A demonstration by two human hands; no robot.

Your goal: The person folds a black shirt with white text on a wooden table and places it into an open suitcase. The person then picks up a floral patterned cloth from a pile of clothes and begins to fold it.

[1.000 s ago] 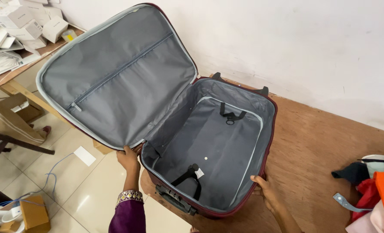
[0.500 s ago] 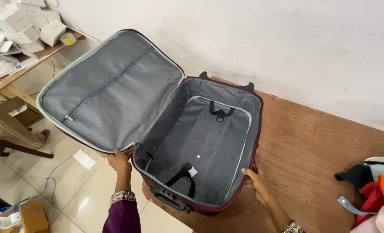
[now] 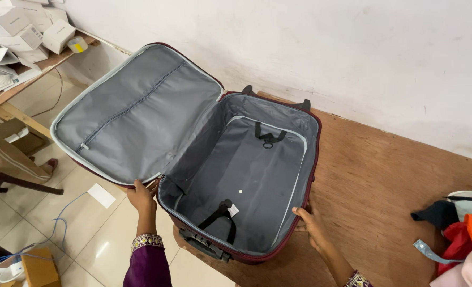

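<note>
Grip, left hand (image 3: 141, 194): fingers curled on lid (image 3: 135, 111) edge.
Grip, right hand (image 3: 311, 223): flat against suitcase (image 3: 241, 175) corner, unclosed.
Lining: smooth grey fabric, maroon shell.

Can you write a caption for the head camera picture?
Two hands, left and right, hold an open, empty maroon suitcase on a wooden table.

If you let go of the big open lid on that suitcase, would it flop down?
Probably. The lid hangs past the wooden table edge, propped only by the left hand. Its thin grey lining looks soft, so it may sag. The suitcase is empty, so likely light and might tip.
</note>
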